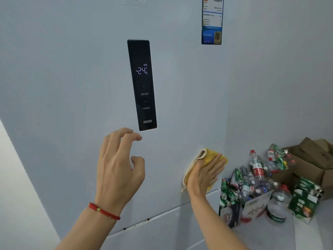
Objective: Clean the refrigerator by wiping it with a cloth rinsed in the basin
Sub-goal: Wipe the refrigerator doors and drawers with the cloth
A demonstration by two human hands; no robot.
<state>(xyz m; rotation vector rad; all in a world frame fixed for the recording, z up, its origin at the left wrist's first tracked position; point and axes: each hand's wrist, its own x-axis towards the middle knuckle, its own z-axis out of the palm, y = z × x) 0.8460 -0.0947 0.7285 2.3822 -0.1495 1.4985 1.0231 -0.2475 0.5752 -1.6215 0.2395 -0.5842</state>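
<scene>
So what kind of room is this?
Probably a kitchen corner or utility room at home. There's a pale refrigerator with a lit control panel, a hand pressing a yellow cloth on it, and empty bottles and cans piled beside it.

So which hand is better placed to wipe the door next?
Probably the right hand: it presses the yellow cloth flat against the refrigerator door. The left hand holds nothing.

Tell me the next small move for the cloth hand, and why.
Probably sweep the yellow cloth leftward across the refrigerator door: the right hand presses it flat near the door's right edge, below the control panel, while the left hand holds nothing.
</scene>
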